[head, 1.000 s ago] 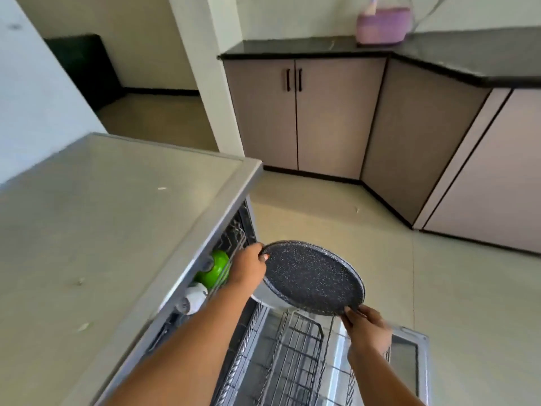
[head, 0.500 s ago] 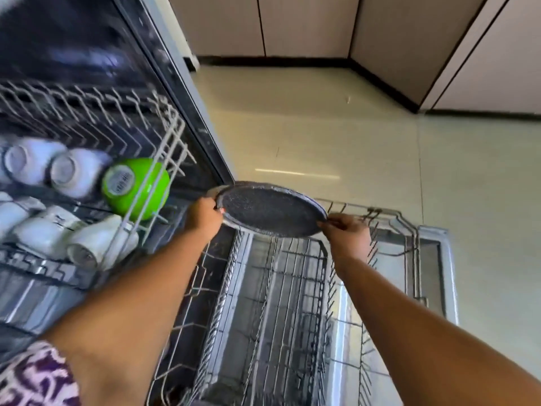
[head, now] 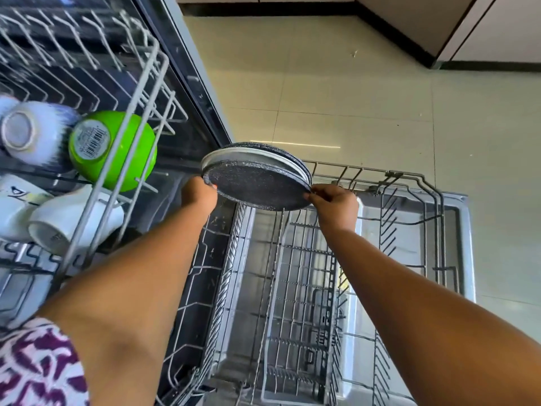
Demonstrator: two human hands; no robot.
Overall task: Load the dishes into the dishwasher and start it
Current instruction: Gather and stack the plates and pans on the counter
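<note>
A: Upper rack (head: 123,92), left of frame, contents?
B: White cups (head: 35,130), 1 green bowl (head: 114,148) upside down, barcode label up.
A: Centre?
B: Stack of speckled dark plates (head: 257,183), tilted, held above lower rack (head: 292,273). Left hand (head: 199,196) grips left rim; right hand (head: 333,200) pinches right rim.
A: Right?
B: Lower rack pulled out over open door (head: 456,230), no dishes visible. Tiled floor (head: 380,112) beyond.

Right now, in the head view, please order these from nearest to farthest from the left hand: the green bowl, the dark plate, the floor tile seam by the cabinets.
1. dark plate: held by left hand.
2. green bowl: upper rack, left.
3. floor tile seam: far right, near cabinets.
</note>
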